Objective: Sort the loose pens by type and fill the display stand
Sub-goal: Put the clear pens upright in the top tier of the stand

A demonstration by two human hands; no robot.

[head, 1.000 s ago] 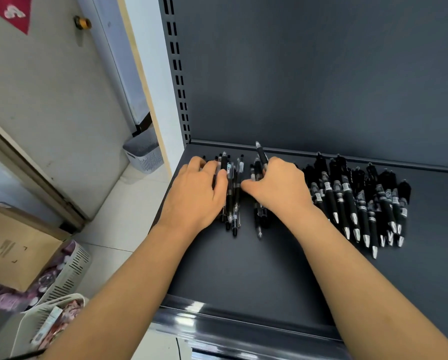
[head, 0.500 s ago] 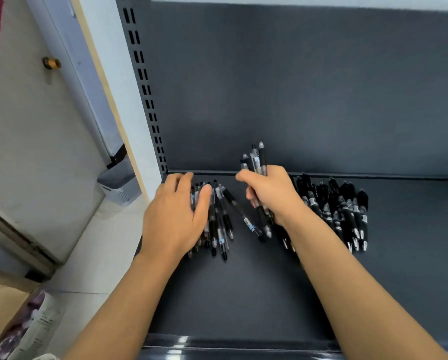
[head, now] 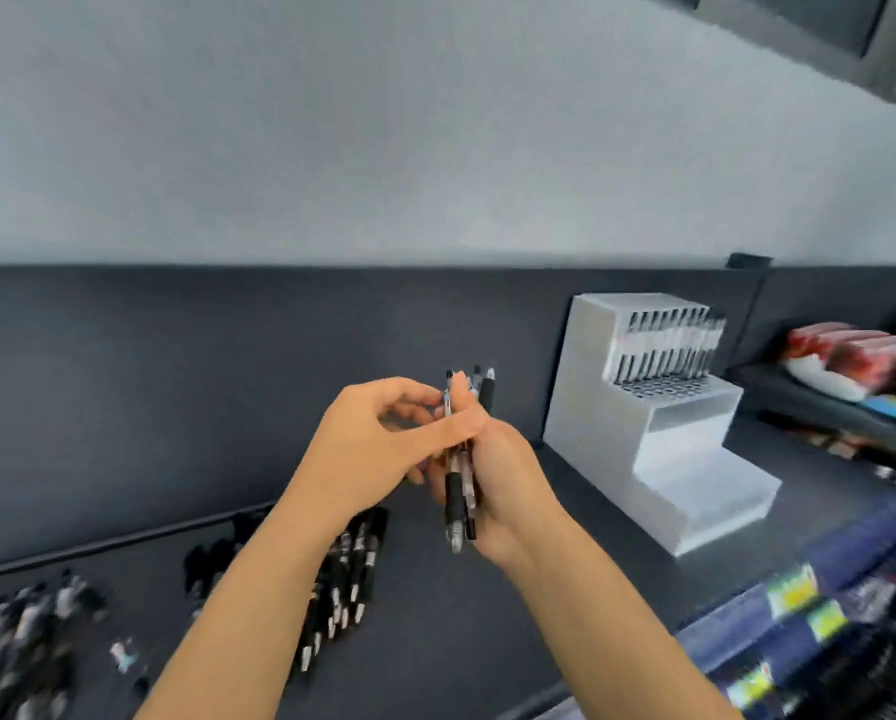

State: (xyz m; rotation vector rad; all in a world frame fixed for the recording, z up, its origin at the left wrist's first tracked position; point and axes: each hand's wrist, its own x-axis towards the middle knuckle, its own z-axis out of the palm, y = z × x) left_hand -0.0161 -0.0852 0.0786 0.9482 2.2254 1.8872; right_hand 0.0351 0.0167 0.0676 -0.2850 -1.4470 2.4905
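Observation:
My right hand (head: 508, 485) grips a small bundle of black pens (head: 459, 501) upright above the dark shelf (head: 487, 641). My left hand (head: 383, 444) pinches the upper part of one pen in that bundle. A white stepped display stand (head: 659, 449) sits on the shelf to the right, with a row of pens (head: 664, 345) standing in its top tier; the lower tiers look bare. Loose black pens lie in a pile (head: 347, 579) under my left forearm, and another blurred pile (head: 20, 641) lies at the far left.
A dark back panel (head: 176, 381) rises behind the shelf, with a pale wall above. Red and white packaged goods (head: 851, 356) sit on a neighbouring shelf at the right. Blue packs with yellow labels (head: 799, 600) fill the lower right corner.
The view has swung right and up, bringing the display stand in. My right hand lifted a bundle of pens off the shelf, and my left hand left the left pile and now pinches a pen.

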